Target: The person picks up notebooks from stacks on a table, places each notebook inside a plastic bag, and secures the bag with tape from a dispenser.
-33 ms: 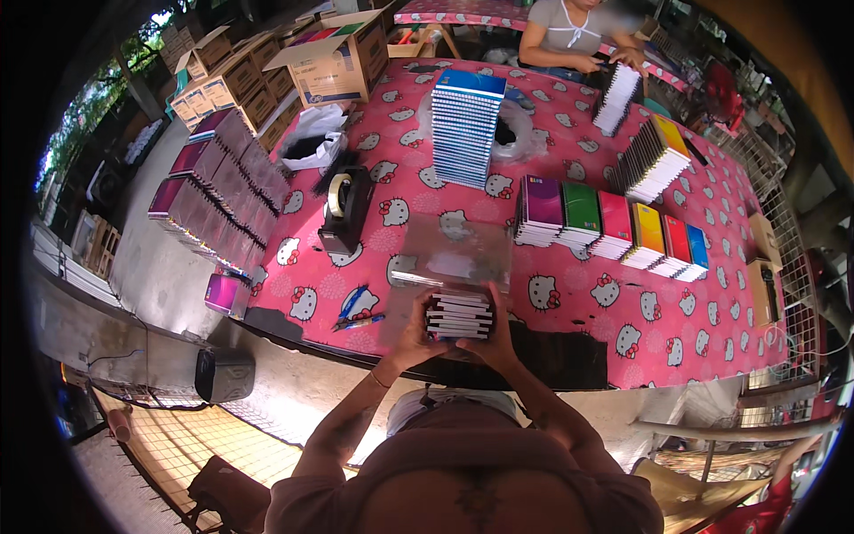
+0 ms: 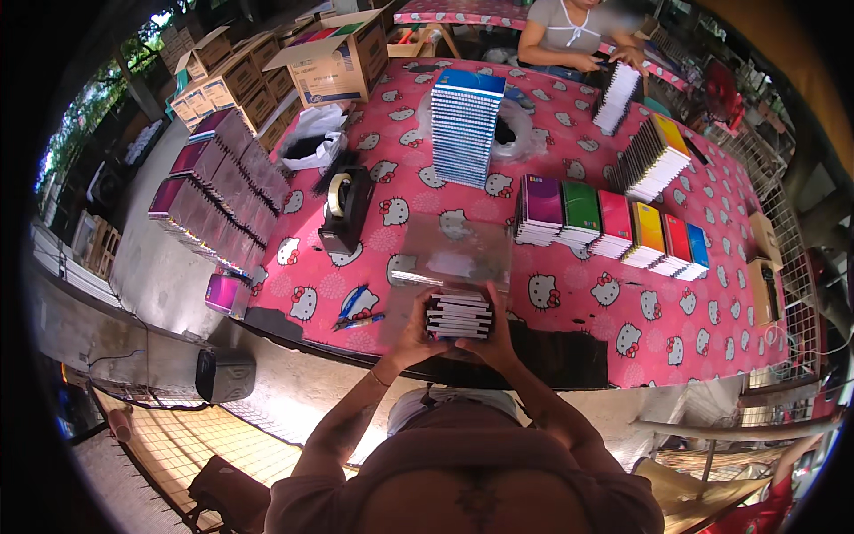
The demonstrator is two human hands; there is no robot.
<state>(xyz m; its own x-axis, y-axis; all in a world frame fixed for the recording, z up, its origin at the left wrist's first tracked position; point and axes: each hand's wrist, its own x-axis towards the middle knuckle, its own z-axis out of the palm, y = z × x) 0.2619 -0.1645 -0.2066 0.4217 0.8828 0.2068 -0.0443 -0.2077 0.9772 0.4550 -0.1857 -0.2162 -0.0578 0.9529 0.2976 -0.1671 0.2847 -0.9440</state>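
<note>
Near the front edge of the table I hold a small stack of notebooks (image 2: 460, 317), their white page edges facing up toward me. My left hand (image 2: 414, 338) is closed around the stack's left side, and my right hand (image 2: 495, 336) grips its right side. Just beyond my hands lie clear plastic bags (image 2: 454, 249), flat on the pink tablecloth (image 2: 409, 343). Left of my left hand is a blue-handled tool that looks like pliers (image 2: 359, 320). A black tape dispenser (image 2: 345, 222) with a tape roll stands farther left.
A tall stack of blue notebooks (image 2: 467, 129) stands ahead. Rows of coloured notebooks (image 2: 583, 214) and a yellow-topped stack (image 2: 654, 160) sit to the right. Plastic-wrapped notebooks (image 2: 222, 191) are piled at left, near cardboard boxes (image 2: 334, 67). Across the table a person (image 2: 578, 40) handles a white-edged stack (image 2: 616, 98).
</note>
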